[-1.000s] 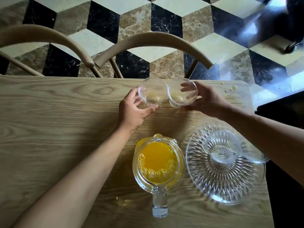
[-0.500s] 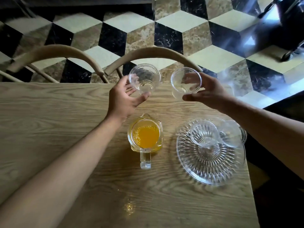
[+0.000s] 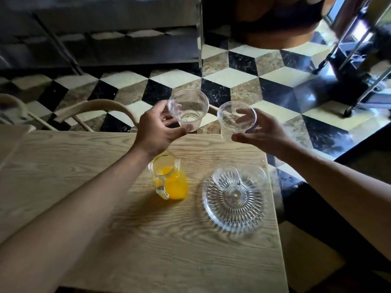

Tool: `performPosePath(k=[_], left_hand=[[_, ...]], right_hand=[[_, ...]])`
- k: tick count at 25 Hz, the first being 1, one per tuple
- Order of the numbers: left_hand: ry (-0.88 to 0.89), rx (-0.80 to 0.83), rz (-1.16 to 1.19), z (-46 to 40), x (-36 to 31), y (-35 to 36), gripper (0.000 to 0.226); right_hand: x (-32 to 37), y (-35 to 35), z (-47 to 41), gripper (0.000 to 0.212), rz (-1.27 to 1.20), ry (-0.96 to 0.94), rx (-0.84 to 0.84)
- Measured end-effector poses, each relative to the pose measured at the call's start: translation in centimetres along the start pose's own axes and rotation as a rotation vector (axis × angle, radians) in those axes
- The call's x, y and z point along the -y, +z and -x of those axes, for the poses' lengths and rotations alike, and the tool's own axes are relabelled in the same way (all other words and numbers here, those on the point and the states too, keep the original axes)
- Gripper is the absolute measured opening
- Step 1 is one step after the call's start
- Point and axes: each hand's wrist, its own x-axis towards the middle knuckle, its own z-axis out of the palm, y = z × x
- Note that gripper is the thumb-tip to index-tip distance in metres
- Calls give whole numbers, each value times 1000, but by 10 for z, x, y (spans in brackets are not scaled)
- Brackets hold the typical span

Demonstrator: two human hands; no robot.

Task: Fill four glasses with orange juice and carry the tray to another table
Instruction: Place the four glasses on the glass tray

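My left hand (image 3: 157, 130) grips an empty clear glass (image 3: 188, 108), held in the air above the far edge of the wooden table (image 3: 84, 176). My right hand (image 3: 264, 134) holds a second empty glass (image 3: 234, 119) beside it, a little lower. A glass jug of orange juice (image 3: 170, 180) stands on the table below my left wrist, its handle towards me. To its right lies a round cut-glass tray (image 3: 232, 210) with two empty glasses, one (image 3: 225, 180) at its far left and one (image 3: 252, 179) at its far right.
A curved wooden chair back (image 3: 95, 107) stands behind the table at the left. The table's right edge runs just past the tray, with patterned tile floor (image 3: 232, 79) beyond. A metal trolley on castors (image 3: 359, 70) is at the far right.
Both hands have lifted their glasses up off the table and apart from each other. The view has pulled back and risen, so the jug and tray look smaller.
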Motion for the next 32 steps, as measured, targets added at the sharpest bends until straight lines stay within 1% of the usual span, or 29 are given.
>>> performPosePath(k=[2,3,6,9,10,14,17,21,25,29,32], left_hand=[[-10,-15,10,23,-10,19,66],[-22,-30,19,36,-10,29,70],[-101,-97,61,77,-1,60,94],[-179,-118,63,119,19,87,104],[-198,-123,47,131,27,95,103],[-276,-129,32,164,61,123,85],[-350,-116,38,178,84,137,87],[-350,-72,22,183,114,148,81],[-377,-50,5,190,132,161,97],[-410,-37,13,196,148,167,85],[-424,-27,19,198,155,168,83]], right_hand=[[0,-10,21,80,-19,-6,-2],[-4,-13,32,80,-30,0,0],[-23,-17,69,71,-42,34,-9],[-47,-12,107,68,-25,75,-20],[-54,-8,120,68,-28,89,-24],[-79,7,157,69,30,157,-33],[-92,19,173,69,47,210,-58],[-116,38,191,71,22,276,-128],[-138,54,204,70,40,317,-180],[-154,68,210,69,44,363,-199],[-159,70,209,68,43,384,-187]])
